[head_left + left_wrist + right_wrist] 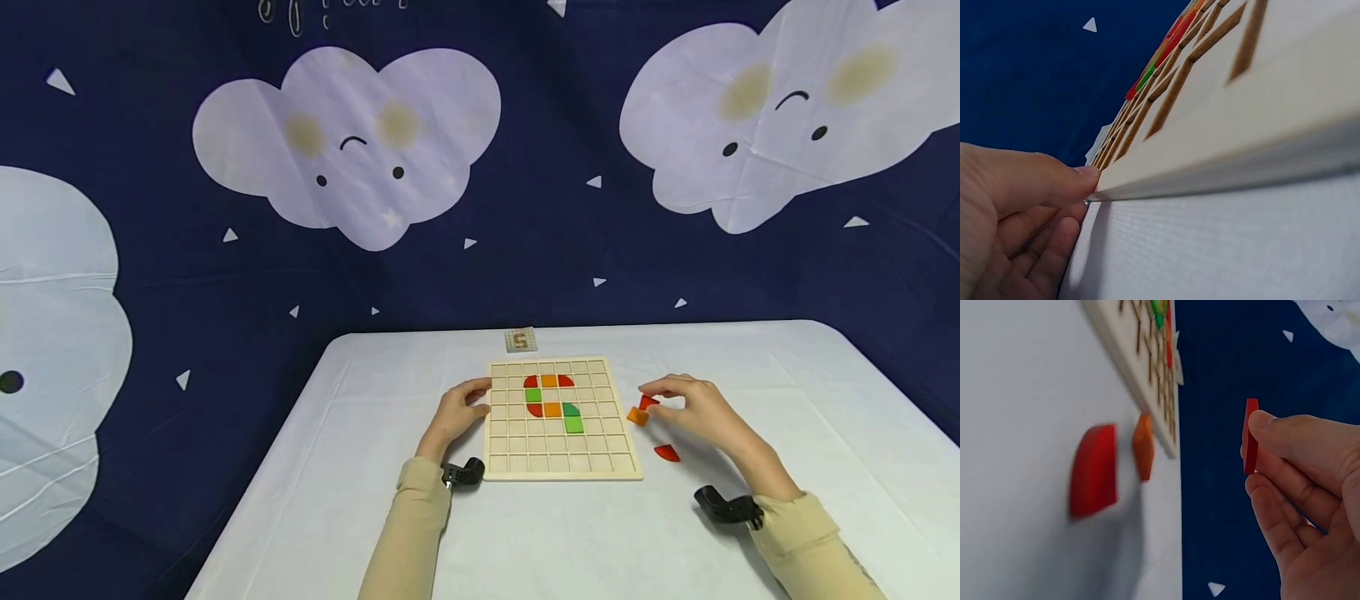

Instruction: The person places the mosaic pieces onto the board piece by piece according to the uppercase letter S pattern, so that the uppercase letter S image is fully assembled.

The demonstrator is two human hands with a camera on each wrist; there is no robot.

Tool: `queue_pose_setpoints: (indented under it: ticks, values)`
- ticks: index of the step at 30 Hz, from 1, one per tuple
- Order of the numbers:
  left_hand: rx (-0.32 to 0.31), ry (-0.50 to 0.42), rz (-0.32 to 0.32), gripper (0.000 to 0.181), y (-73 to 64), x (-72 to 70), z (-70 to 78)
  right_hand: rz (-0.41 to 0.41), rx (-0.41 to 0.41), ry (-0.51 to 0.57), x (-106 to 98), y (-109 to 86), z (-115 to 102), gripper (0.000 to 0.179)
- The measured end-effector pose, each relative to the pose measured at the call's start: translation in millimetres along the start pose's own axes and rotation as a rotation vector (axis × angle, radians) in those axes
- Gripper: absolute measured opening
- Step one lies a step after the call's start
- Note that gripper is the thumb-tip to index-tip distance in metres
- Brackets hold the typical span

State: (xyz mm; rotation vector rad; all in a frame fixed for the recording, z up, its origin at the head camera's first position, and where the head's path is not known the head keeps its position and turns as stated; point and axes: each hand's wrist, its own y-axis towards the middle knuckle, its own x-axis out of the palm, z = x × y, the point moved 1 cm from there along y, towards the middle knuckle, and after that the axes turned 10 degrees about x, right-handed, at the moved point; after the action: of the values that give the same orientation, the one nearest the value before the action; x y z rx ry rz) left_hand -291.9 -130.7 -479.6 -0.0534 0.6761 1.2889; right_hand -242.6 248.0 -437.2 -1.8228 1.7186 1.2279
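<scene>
My right hand (693, 407) is just off the board's right side, pinching a red tile (1250, 436) between thumb and fingers; the tile appears edge-on in the right wrist view. Below that hand an orange square tile (638, 416) and a red quarter-round tile (667, 453) lie on the white cloth. My left hand (456, 412) rests at the left edge of the wooden grid board (517, 463), thumb and fingertips touching its rim. Red, orange and green tiles sit in the grid's upper middle cells, among them an orange square (552, 409) and a light green square (573, 424).
A small card (521, 340) with a gridded figure lies behind the board. The white-covered table (360, 467) ends at a dark blue backdrop (547, 275) printed with clouds. Black wrist devices (727, 507) are strapped on both forearms.
</scene>
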Motion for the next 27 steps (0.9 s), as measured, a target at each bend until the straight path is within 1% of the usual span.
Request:
queue_pose_setpoints:
  ticks: [5,9,12,16,22,27]
  values:
    - [0.004,0.000,-0.001,0.046,-0.1,0.4,-0.8,-0.052,0.014,0.032,3,6.9,-13,0.028]
    - [-0.002,0.001,0.001,0.046,0.1,0.7,-1.5,-0.054,-0.008,0.050,11,10.4,-21,0.027]
    - [-0.007,0.007,-0.002,0.046,0.3,0.3,-0.8,-0.053,-0.043,0.055,18,12.5,-26,0.027]
    - [-0.007,0.006,-0.003,0.046,-0.1,0.2,0.3,-0.073,-0.084,0.075,26,15.3,-33,0.027]
    - [-0.010,-0.001,-0.003,0.046,0.2,0.5,-0.8,-0.124,-0.097,0.108,35,16.4,-44,0.027]
    - [-0.014,-0.003,-0.005,0.047,0.6,-0.2,-0.9,-0.139,-0.100,0.107,40,16.1,-50,0.027]
